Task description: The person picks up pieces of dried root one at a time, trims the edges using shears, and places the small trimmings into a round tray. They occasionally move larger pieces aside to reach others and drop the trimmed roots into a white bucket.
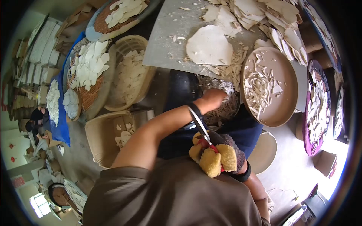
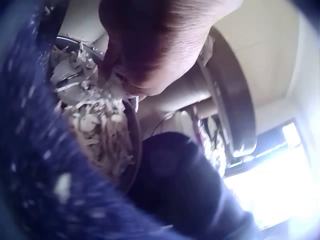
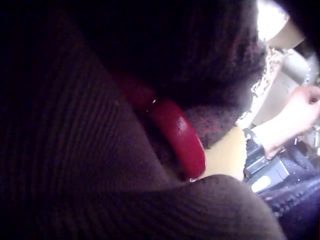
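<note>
My bare left hand (image 1: 213, 100), a black band at its wrist, reaches over a round tub (image 2: 131, 172) between the knees. In the left wrist view its curled fingers and thumb pinch a pale thin piece (image 2: 119, 89) just over the heap. Thin whitish scraps (image 2: 90, 122) fill the tub. Close to the belly, my right hand (image 1: 215, 156), in a dark glove with yellow fingers, grips scissors (image 1: 200, 122) by their red handles. The blades point up and away, beside the left forearm. In the right wrist view a red handle (image 3: 180, 135) shows against the glove.
A metal tabletop (image 1: 162, 41) ahead bears large pale slabs (image 1: 209, 45) and shavings. On its right side stands a round brown tray (image 1: 288, 94) of strips. To the left are an oval basket (image 1: 145, 81) and a box (image 1: 98, 141). Another person (image 1: 36, 116) sits far left.
</note>
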Demonstrator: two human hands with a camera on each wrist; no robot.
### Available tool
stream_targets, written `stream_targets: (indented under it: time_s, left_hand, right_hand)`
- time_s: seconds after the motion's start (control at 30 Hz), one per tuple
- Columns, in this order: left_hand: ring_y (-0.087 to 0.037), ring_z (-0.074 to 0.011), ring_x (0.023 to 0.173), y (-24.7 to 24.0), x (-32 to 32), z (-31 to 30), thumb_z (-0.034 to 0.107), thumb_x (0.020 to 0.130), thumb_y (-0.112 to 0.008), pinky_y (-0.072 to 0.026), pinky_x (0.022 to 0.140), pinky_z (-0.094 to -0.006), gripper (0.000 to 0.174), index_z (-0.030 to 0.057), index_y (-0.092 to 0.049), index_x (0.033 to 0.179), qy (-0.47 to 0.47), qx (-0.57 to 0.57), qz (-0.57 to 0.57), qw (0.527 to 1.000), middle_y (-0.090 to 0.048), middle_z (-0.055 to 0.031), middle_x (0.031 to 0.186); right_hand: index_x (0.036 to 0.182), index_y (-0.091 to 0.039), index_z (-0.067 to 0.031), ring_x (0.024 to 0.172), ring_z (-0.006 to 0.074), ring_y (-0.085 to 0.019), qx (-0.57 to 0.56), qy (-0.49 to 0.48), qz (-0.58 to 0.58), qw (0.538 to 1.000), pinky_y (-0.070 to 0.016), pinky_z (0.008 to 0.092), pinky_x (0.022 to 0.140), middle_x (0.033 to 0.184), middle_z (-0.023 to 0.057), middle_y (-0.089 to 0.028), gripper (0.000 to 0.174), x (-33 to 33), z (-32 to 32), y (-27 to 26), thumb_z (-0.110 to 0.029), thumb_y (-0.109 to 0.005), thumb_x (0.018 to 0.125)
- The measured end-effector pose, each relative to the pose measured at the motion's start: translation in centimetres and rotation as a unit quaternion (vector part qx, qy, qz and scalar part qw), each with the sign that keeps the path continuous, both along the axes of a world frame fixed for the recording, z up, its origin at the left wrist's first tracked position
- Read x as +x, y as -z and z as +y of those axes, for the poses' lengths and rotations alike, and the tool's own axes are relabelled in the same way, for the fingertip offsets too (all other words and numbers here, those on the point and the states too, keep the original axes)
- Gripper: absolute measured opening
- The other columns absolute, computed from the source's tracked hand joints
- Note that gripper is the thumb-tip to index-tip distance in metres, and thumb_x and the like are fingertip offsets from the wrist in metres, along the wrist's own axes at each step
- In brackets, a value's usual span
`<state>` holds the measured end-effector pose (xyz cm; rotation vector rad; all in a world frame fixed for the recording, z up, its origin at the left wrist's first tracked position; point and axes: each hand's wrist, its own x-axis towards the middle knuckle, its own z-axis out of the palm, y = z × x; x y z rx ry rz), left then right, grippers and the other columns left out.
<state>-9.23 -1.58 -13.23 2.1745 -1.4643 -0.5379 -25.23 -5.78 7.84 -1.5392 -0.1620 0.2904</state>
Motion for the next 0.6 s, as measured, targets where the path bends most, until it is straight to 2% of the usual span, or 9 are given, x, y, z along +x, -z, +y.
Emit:
stream_targets:
  time_s: [0.07,0.1,0.23,0.33,0.43,0.47,0.5,0.57,0.6]
  left_hand:
    - [-0.063,-0.0171,0.067,-2.7,0.9,1.2,0.007,0.084,-0.054,-0.0525,0.06,-0.0317,0.023,0.0005,-0.061,0.104,-0.143,-0.06,0.228,0.961,-0.066,-0.0125,0.091]
    - [-0.062,-0.0134,0.069,-4.9,1.4,2.3,0.008,0.087,-0.052,-0.0527,0.059,-0.0261,0.023,-0.0025,-0.058,0.108,-0.209,-0.07,0.424,0.878,-0.065,-0.0119,0.091]
    - [-0.065,-0.0242,0.086,-11.3,3.4,9.8,0.017,0.094,-0.046,-0.0547,0.068,-0.0298,0.031,-0.0038,-0.051,0.116,-0.247,-0.158,0.617,0.731,-0.061,-0.0153,0.101]
    - [-0.065,-0.0239,0.082,-13.4,4.0,17.1,0.022,0.094,-0.046,-0.0553,0.07,-0.0292,0.034,-0.003,-0.051,0.117,-0.371,-0.186,0.487,0.768,-0.063,-0.0155,0.099]
    - [-0.065,-0.0261,0.085,-12.4,5.2,28.9,0.007,0.094,-0.04,-0.056,0.073,-0.0306,0.027,-0.0014,-0.051,0.117,-0.495,-0.165,0.365,0.771,-0.062,-0.0144,0.1]
    - [-0.064,-0.0241,0.086,-11.6,5.4,33.9,0.005,0.092,-0.042,-0.0544,0.073,-0.0321,0.024,-0.0002,-0.056,0.111,-0.541,-0.119,0.299,0.777,-0.063,-0.0128,0.1]
    - [-0.064,-0.0233,0.085,-10.6,5.8,39.4,0.004,0.088,-0.048,-0.0507,0.074,-0.0344,0.022,0.0,-0.06,0.105,-0.457,0.027,0.064,0.887,-0.063,-0.0123,0.101]
    - [-0.062,-0.0231,0.089,-14.6,4.7,40.0,0.007,0.083,-0.056,-0.0464,0.079,-0.0352,0.023,0.0003,-0.061,0.104,-0.416,0.327,-0.071,0.845,-0.062,-0.0131,0.104]
    - [-0.061,-0.0235,0.092,-14.1,5.2,39.7,0.009,0.083,-0.058,-0.0457,0.081,-0.0348,0.024,0.0012,-0.061,0.105,-0.447,0.238,-0.07,0.859,-0.062,-0.0133,0.105]
  right_hand:
    - [0.101,-0.057,-0.0034,0.085,0.0242,-0.061,-0.03,0.006,-0.018,0.999,-0.0479,0.0288,0.076,0.091,0.0094,-0.061,0.025,0.3,0.1,-0.1,-0.01,-0.063,0.078]
    - [0.099,-0.057,-0.0044,0.084,0.0242,-0.061,-0.051,0.011,-0.008,0.999,-0.048,0.0298,0.073,0.09,0.0093,-0.061,0.024,0.7,0.2,-0.4,-0.011,-0.063,0.077]
    - [0.097,-0.057,-0.0062,0.082,0.0239,-0.062,-0.011,0.001,-0.003,1.0,-0.0482,0.0297,0.071,0.087,0.0104,-0.062,0.02,0.9,0.5,0.6,-0.012,-0.061,0.078]
    - [0.099,-0.057,-0.0055,0.083,0.0196,-0.06,0.051,-0.02,0.082,0.995,-0.0472,0.0284,0.072,0.088,0.0084,-0.061,0.02,1.1,0.8,0.6,-0.013,-0.06,0.08]
    - [0.102,-0.057,-0.0038,0.084,0.0112,-0.056,0.042,-0.04,0.104,0.993,-0.0452,0.0254,0.075,0.093,0.0047,-0.06,0.02,1.1,0.5,0.4,-0.013,-0.06,0.084]
    - [0.102,-0.057,-0.0038,0.084,0.0116,-0.057,0.016,-0.05,0.085,0.995,-0.0453,0.0253,0.075,0.093,0.0049,-0.06,0.021,1.1,0.5,0.7,-0.013,-0.06,0.084]
    - [0.103,-0.057,-0.0038,0.084,0.012,-0.057,-0.009,-0.06,0.065,0.996,-0.0454,0.0252,0.075,0.093,0.0051,-0.06,0.021,1.1,0.5,1.1,-0.014,-0.06,0.084]
    - [0.103,-0.057,-0.0042,0.082,0.0152,-0.06,-0.012,-0.051,0.028,0.998,-0.0466,0.0269,0.074,0.09,0.0066,-0.062,0.022,1.0,0.8,1.7,-0.014,-0.06,0.084]
    - [0.103,-0.057,-0.0044,0.081,0.0157,-0.06,-0.002,-0.047,0.019,0.999,-0.0469,0.0275,0.073,0.089,0.0069,-0.062,0.022,0.9,1.0,1.9,-0.014,-0.06,0.083]
